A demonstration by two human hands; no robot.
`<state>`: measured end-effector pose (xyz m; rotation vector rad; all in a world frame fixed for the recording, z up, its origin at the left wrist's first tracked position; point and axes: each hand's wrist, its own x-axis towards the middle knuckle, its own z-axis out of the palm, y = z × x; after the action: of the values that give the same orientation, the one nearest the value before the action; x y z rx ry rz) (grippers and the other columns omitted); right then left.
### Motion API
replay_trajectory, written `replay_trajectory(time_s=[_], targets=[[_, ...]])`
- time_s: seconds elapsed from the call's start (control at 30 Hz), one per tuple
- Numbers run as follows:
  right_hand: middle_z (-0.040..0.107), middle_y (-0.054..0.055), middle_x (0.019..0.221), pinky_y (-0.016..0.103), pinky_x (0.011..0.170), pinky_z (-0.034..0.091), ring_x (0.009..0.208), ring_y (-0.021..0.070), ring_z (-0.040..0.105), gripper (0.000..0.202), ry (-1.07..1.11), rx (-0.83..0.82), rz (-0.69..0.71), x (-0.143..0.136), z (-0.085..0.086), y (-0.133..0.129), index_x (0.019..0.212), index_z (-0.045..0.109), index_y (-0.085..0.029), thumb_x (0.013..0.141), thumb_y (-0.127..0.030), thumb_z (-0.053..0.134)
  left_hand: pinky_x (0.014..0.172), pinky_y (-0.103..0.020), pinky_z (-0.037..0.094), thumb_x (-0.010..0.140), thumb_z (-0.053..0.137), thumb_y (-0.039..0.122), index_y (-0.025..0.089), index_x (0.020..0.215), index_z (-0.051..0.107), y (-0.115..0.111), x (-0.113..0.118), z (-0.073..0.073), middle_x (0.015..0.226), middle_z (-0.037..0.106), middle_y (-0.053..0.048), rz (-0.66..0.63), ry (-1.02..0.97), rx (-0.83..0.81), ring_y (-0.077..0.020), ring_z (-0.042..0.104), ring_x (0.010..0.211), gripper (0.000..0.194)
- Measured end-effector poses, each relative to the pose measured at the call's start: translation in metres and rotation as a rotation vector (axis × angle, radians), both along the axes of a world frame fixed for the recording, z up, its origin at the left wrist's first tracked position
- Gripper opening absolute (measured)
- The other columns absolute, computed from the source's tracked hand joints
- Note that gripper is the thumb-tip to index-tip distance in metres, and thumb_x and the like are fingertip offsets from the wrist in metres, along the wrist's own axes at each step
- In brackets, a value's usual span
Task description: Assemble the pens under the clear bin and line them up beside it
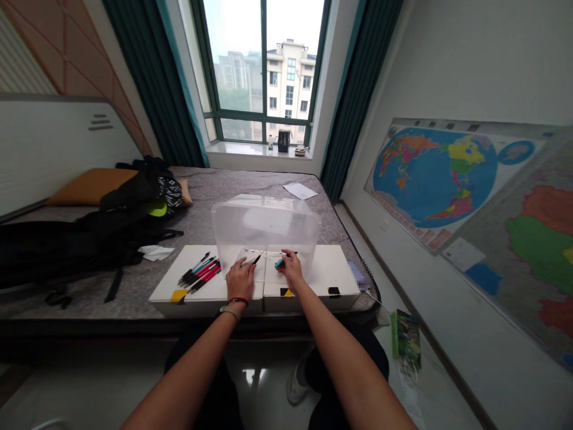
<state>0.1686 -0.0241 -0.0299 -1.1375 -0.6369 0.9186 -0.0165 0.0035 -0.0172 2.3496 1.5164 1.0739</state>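
My left hand (240, 279) is closed around a dark pen (256, 259), its tip pointing up and to the right. My right hand (292, 270) pinches a blue-and-dark pen (279, 263) a short way to the right. Both hands are over two white boxes (331, 263) set side by side, at the front of a translucent plastic bin (264, 221). Left of my left hand lies a loose group of pens (202, 273) in black, red and blue. Small details between my fingers are hard to make out.
The boxes rest on a grey mattress (201, 185) near its front edge. Dark bags and clothing (111, 221) lie at the left, with crumpled white paper (156, 252) nearby. A white sheet (300, 190) lies behind the bin. A green package (406, 337) stands on the floor at right.
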Motion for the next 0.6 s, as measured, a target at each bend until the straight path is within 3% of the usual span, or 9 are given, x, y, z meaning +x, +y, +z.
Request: replay_trajectory(time_s=[0.23, 0.4, 0.5, 0.6], targets=[[0.066, -0.003, 0.063, 0.021, 0.049, 0.050, 0.051, 0.0132, 0.064, 0.047, 0.064, 0.039, 0.008, -0.002, 0.004, -0.002, 0.105, 0.050, -0.019, 0.071, -0.045, 0.070, 0.095, -0.036, 0.046, 0.092, 0.045, 0.042, 0.018, 0.102, 0.069, 0.006, -0.009, -0.003, 0.108, 0.062, -0.010, 0.006, -0.335, 0.009, -0.0214, 0.058, 0.105, 0.035], [0.069, 0.002, 0.066, 0.021, 0.053, 0.052, 0.057, 0.0142, 0.067, 0.041, 0.017, 0.005, 0.094, -0.003, 0.006, -0.001, 0.086, 0.055, -0.016, 0.068, -0.048, 0.074, 0.076, -0.031, 0.052, 0.088, 0.049, 0.049, 0.017, 0.106, 0.066, 0.006, -0.011, 0.006, 0.089, 0.067, -0.005, -0.062, -0.546, -0.212, -0.0160, 0.064, 0.076, 0.041], [0.067, 0.002, 0.061, 0.020, 0.048, 0.050, 0.051, 0.0128, 0.064, 0.037, -0.060, -0.060, 0.107, -0.005, 0.010, 0.004, 0.083, 0.059, -0.015, 0.071, -0.047, 0.072, 0.063, -0.029, 0.053, 0.085, 0.051, 0.056, 0.015, 0.107, 0.064, 0.003, -0.009, 0.013, 0.090, 0.069, -0.007, -0.213, -0.723, -0.434, -0.0136, 0.064, 0.062, 0.049], [0.067, 0.002, 0.059, 0.019, 0.040, 0.045, 0.042, 0.0111, 0.058, 0.032, -0.137, -0.146, 0.127, -0.008, 0.018, 0.013, 0.083, 0.063, -0.015, 0.073, -0.044, 0.072, 0.065, -0.030, 0.054, 0.084, 0.053, 0.057, 0.013, 0.101, 0.064, 0.000, -0.006, 0.016, 0.093, 0.070, -0.010, -0.404, -0.771, -0.555, -0.0171, 0.068, 0.072, 0.049]])
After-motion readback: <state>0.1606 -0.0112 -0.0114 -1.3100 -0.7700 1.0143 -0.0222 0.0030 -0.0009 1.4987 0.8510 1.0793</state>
